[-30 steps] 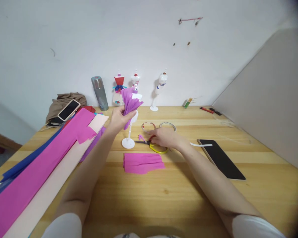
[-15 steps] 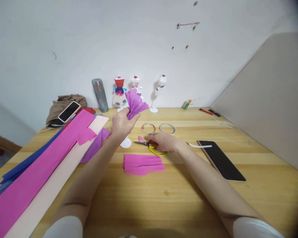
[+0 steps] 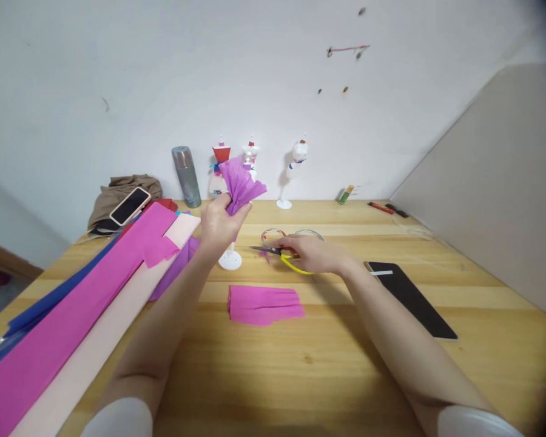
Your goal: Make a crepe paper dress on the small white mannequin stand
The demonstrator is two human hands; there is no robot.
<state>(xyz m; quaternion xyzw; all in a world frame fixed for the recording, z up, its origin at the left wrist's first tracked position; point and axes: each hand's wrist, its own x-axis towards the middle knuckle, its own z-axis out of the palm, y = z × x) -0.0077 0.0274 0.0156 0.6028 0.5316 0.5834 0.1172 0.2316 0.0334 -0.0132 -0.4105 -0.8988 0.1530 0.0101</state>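
Note:
My left hand (image 3: pixel 221 223) is closed round a small white stand and the gathered base of purple crepe paper (image 3: pixel 240 182), which fans out above my fingers. The stand's round white base (image 3: pixel 230 260) shows below that hand. My right hand (image 3: pixel 313 252) grips yellow-handled scissors (image 3: pixel 295 264), their dark blades pointing left just above the table. A purple scrap (image 3: pixel 264 255) lies under the blades. Nearer to me, a folded pink crepe piece (image 3: pixel 266 304) lies flat on the table.
Long pink (image 3: pixel 86 303) and pale paper strips cover the left side, with a phone (image 3: pixel 130 206) on brown cloth behind. A bottle (image 3: pixel 187 176) and decorated dress-form figures (image 3: pixel 299 155) stand along the wall. Tape rings lie behind my right hand; a black tablet (image 3: pixel 412 298) lies right.
My right hand has lifted the scissors slightly off the table and moved them a little right. The purple fan in my left hand has tilted and shifted slightly left.

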